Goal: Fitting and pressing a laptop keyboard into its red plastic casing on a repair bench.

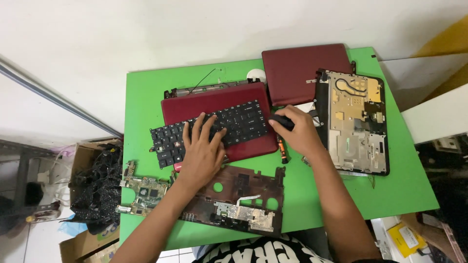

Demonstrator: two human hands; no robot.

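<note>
A: Left hand (202, 151)?
B: Lying flat, fingers spread, pressing down on the black keyboard (210, 132), itself sitting loose and tilted on the red laptop case (219, 124) at centre of the green table (146, 92).

A: Right hand (298, 131)?
B: Resting at three o'clock of the keyboard, fingers curled together around a small dark object (282, 122), just at the red case's right edge. Cannot tell what the object is, being mostly hidden under the fingers.

A: Lying nearby?
B: Poking out below the right hand, an orange-and-black tool (283, 153). At six o'clock of the keyboard, a dark inner frame (243, 195) with round cut-outs and a metal patch. At eight o'clock, a green circuit board (145, 190), hanging near the table's left edge.

A: Further off?
B: At one o'clock, a red lid (302, 70) lying flat. At three o'clock, an opened base shell (357, 122) showing grey and gold metal. Off the table at nine o'clock, a cardboard box (92, 190) stuffed with black cables.
</note>
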